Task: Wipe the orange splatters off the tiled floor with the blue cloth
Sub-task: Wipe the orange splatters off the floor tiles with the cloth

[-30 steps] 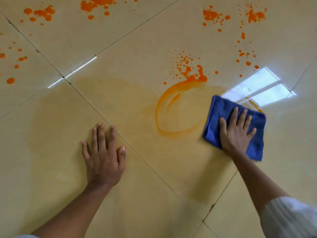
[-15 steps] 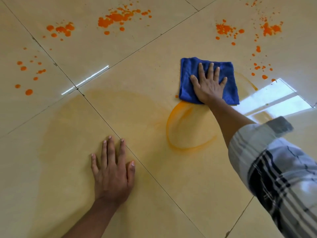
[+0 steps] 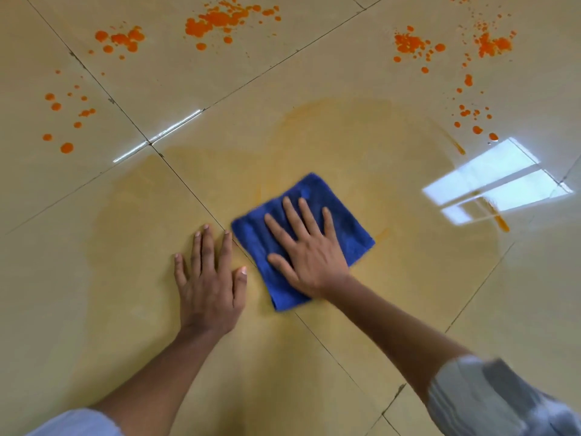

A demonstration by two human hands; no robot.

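The folded blue cloth (image 3: 342,225) lies flat on the beige tiled floor (image 3: 283,357) at the centre. My right hand (image 3: 306,247) presses down on it, palm flat and fingers spread. My left hand (image 3: 209,278) rests flat on the floor just left of the cloth, fingers apart, holding nothing. Orange splatters sit along the far side: one cluster at the top centre (image 3: 220,20), one at the far left (image 3: 67,121), one at the top right (image 3: 412,45) and one further right (image 3: 490,45). A pale orange smeared film (image 3: 345,136) covers the tiles around the cloth.
A bright window reflection (image 3: 490,184) shines on the floor at the right, with a short orange streak (image 3: 500,220) beside it. Dark grout lines (image 3: 185,180) cross the floor diagonally.
My right hand has dragged the cloth from the far side back toward me and to the left, beside my left hand. The orange ring-shaped smear is gone, leaving a pale film.
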